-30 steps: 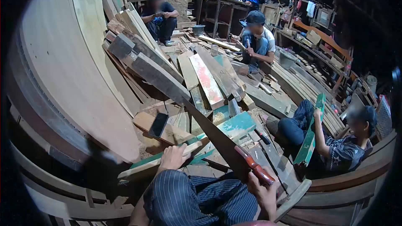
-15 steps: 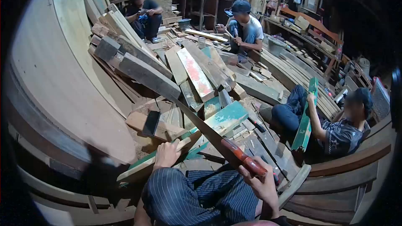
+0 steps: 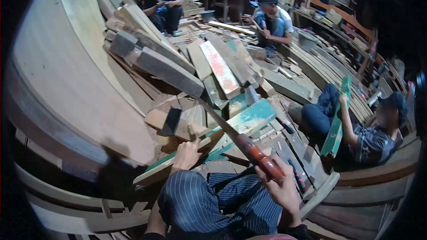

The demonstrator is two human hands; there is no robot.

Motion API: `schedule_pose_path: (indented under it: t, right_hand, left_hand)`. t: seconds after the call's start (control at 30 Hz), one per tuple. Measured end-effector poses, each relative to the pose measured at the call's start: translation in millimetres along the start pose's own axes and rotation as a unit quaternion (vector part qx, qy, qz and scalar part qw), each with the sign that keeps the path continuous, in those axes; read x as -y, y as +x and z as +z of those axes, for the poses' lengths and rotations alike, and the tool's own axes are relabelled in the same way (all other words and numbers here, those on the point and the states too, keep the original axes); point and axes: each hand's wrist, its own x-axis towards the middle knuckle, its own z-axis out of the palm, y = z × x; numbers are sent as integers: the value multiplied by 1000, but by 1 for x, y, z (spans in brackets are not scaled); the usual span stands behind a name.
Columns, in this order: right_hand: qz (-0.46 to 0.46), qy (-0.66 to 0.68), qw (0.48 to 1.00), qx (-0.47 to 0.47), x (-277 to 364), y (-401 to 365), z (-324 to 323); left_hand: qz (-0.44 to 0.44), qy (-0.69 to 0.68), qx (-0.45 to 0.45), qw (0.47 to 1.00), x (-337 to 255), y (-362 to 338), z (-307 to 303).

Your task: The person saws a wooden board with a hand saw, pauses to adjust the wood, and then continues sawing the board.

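My right hand (image 3: 281, 187) is wrapped round the red-brown wooden handle (image 3: 260, 158) of a hand saw. The saw blade (image 3: 220, 122) points up and left, over the stacked wood. My left hand (image 3: 187, 154) presses on a pale board with a green edge (image 3: 155, 171), its fingers closed over the board's upper edge. This board lies slanted beside my left knee. Past it, a green-painted block (image 3: 252, 116) rests among the wood pieces. A dark phone-like slab (image 3: 171, 121) leans on a wood block beyond my left hand.
A person at the right holds a green beam (image 3: 336, 126). Two more people squat at the back. Large curved panels (image 3: 66, 62) stand at the left. Stacked timber (image 3: 171, 72) and a red-stained white board (image 3: 220, 67) lie ahead. A screwdriver-like tool (image 3: 297, 175) lies near my right hand.
The whole view has shifted, so the scene sits further right and lower or higher in places. Both hands keep their holds. The saw handle is slightly lower relative to the green block.
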Motion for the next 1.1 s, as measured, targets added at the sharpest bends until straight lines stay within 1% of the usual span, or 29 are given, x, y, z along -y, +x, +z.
schedule_pose_path:
  t: [0.03,0.07,0.13,0.17,0.27,0.3,0.33,0.5,0.6,0.7,0.8,0.9,0.93,0.97,1.0,1.03,1.07,1.1]
  right_hand:
    - [-1,19,1000,2,-6,2,-2]
    - [33,80,996,-19,-8,2,-2]
    - [118,204,971,-35,-4,1,-5]
    - [57,177,981,-50,-17,1,-3]
    - [69,113,988,-78,-13,-9,2]
    - [93,155,980,-86,-14,-10,4]
    - [61,152,980,-114,-23,-10,8]
    - [73,105,987,-99,-24,-12,5]
    - [72,107,987,-101,-20,-8,4]
    - [56,99,989,-95,-25,-8,3]
    - [74,116,986,-98,-23,-7,2]
    - [89,136,979,-127,-33,-8,4]
    - [115,170,973,-104,-27,-7,-2]
    - [118,178,967,-141,-20,-4,2]
    - [113,183,966,-145,-15,-1,0]
    - [109,188,965,-150,-11,2,-2]
    - [110,206,965,-124,-8,6,-7]
    - [113,223,963,-97,-6,11,-13]
  left_hand:
    - [-5,7,7,1000,-1,2,-1]
    - [1,-3,-1,1000,-3,-1,-4]
    - [-16,-5,-16,1000,-5,-2,-2]
    - [-8,-17,-19,1000,-4,-3,-2]
    - [-1,-6,0,1000,-3,-3,-3]
    - [0,-8,-5,1000,-4,-3,-4]
    - [2,-18,-6,1000,-6,-3,-6]
    - [10,-17,-1,1000,-3,-2,-4]
    - [-7,-21,9,1000,-6,0,-7]
    - [-2,-7,6,1000,-6,-1,-7]
    - [-6,-28,2,1000,-4,1,-4]
    - [-20,-35,5,999,-3,1,-3]
    - [-13,-45,-2,999,-4,1,-4]
    - [-23,-42,-3,999,-4,1,-4]
    - [-32,-40,4,999,-9,1,-9]
    - [-21,-32,-18,999,-7,2,-6]
    - [-10,-25,-36,999,-5,1,-1]
    - [-17,-33,-21,999,-6,2,-2]
